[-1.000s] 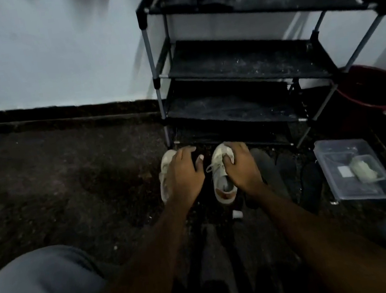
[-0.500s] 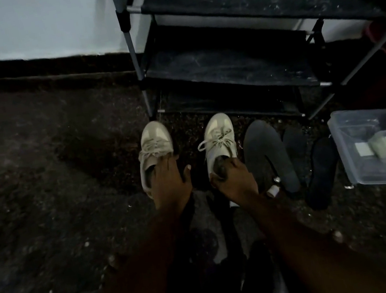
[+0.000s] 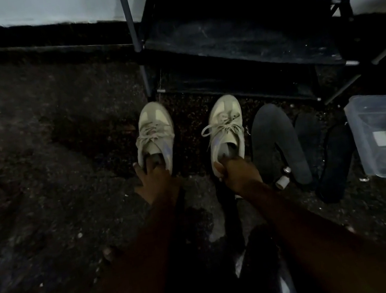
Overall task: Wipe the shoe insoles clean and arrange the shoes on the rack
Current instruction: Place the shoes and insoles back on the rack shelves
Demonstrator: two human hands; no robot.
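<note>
Both hands have slid back from toes to heels.
Just ahead waits the rack (image 3: 231, 32); left shoe (image 3: 155, 132) and right shoe (image 3: 226, 125) stand on the floor, dark insoles (image 3: 273, 138) beside (still out); left hand (image 3: 157, 181) and right hand (image 3: 238, 173) each pinch a heel collar. Lift level, toes leading.

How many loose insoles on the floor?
3: a dark grey insole beside the right beige lace-up sneaker, a black insole right of it, a second black insole angled toward the clear plastic box. More may hide in the dark.

Clear plastic box (image 3: 368, 101) at rt, small white cylinder (image 3: 282, 183) on dark floor (image 3: 38, 172)
</note>
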